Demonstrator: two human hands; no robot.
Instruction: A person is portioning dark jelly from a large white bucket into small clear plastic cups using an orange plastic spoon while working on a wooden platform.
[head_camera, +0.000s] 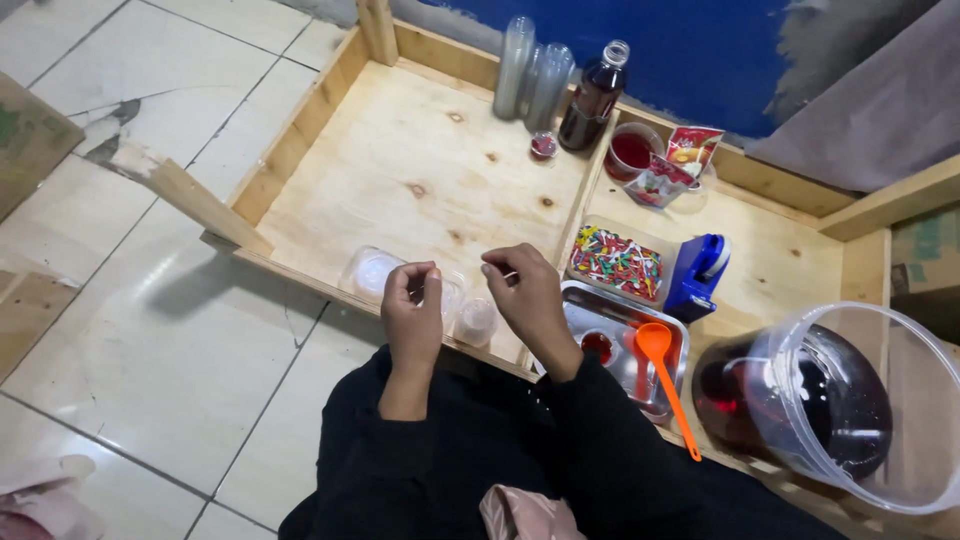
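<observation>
Fingers of the left hand (412, 305) are curling inward into a loose fist, thumb and forefinger pinching together on something too small to make out. Fingertips of the right hand (527, 290) are closing on a thin pale strip (508, 274) that is pointing toward the left hand; what the strip is cannot be told. Both hands are hovering above the near edge of a shallow wooden tray (420, 170).

Just under the left fingers, two clear plastic lids (378, 272) are lying on the wood, and between the two hands, slightly nearer the body, a small filled cup (476, 320) is standing.

Right of the right-hand fingers, a metal tray (600, 318) is holding an orange spoon (664, 377) and a dab of red liquid. Beyond it, a clear box of coloured sticks (617, 263) is sitting beside a blue tape dispenser (700, 272). Far right, a large clear bucket of dark red drink (815, 405) is standing. Well ahead of the fingers, stacked clear cups (530, 72) and a dark syrup bottle (593, 98) are leaning against the blue wall.
</observation>
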